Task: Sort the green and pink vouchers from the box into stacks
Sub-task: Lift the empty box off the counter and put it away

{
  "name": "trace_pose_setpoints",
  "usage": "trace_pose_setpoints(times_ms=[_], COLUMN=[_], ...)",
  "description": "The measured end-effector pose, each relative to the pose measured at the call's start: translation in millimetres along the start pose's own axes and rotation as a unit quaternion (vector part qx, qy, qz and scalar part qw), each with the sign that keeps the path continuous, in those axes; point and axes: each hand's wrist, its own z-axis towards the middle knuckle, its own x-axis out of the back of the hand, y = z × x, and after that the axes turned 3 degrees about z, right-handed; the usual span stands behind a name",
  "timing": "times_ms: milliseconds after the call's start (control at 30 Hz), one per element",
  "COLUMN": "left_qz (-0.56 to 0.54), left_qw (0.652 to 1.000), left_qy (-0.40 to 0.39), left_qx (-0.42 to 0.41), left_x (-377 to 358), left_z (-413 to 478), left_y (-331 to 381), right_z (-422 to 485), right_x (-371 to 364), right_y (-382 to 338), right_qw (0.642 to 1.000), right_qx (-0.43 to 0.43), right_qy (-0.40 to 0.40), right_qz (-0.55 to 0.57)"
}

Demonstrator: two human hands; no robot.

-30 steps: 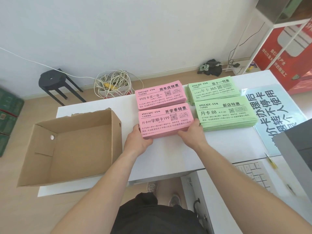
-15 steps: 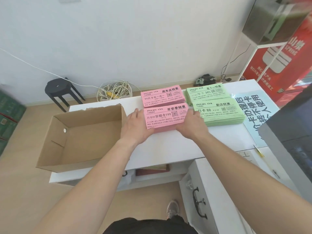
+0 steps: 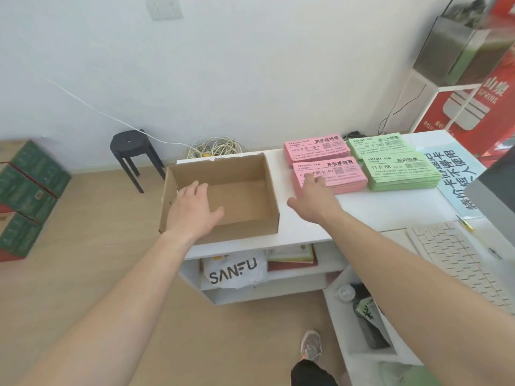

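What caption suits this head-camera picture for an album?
Left hand over the cardboard box, right hand at the near pink stack; far pink stack and two green stacks alongside.

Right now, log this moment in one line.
left hand open over box | right hand open at near pink stack | box shows no vouchers

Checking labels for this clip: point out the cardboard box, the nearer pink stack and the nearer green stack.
cardboard box [image 3: 228,172]: head view, inner far wall.
nearer pink stack [image 3: 348,174]: head view, top voucher, right half.
nearer green stack [image 3: 398,171]: head view, top voucher centre.
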Motion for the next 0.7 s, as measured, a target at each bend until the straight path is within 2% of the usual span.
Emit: trace_pose_setpoints(times_ms=[133, 300, 400, 533, 700], left_qz=[-0.026, -0.102, -0.136, -0.141, -0.183], left_qw=[0.996, 0.979, 0.969, 0.960, 0.950], left_qy=[0.019, 0.003, -0.019, 0.027, 0.080], left_qx=[0.081, 0.177, 0.204, 0.240, 0.239], left_x=[-11.4, -33.1, -49.9, -58.7, -46.8], left_z=[-6.9, -7.2, 1.4, 4.5, -43.9], left_y=[-59.3, -79.1, -79.0, -77.0, -67.6], right_z=[-4.8, 12.0, 26.4, 29.0, -12.8], right_x=[-24.7, -63.4, -86.0, -92.9, -76.0], right_y=[-24.0, -34.9, -29.5, -19.3, -2.3], right_qw=[0.999, 0.996, 0.997, 0.998, 0.996], right_qx=[-0.001, -0.025, -0.031, -0.021, 0.013], right_qy=[-0.032, -0.062, -0.056, -0.021, 0.008], right_qz=[0.028, 0.058, 0.052, 0.047, 0.093])
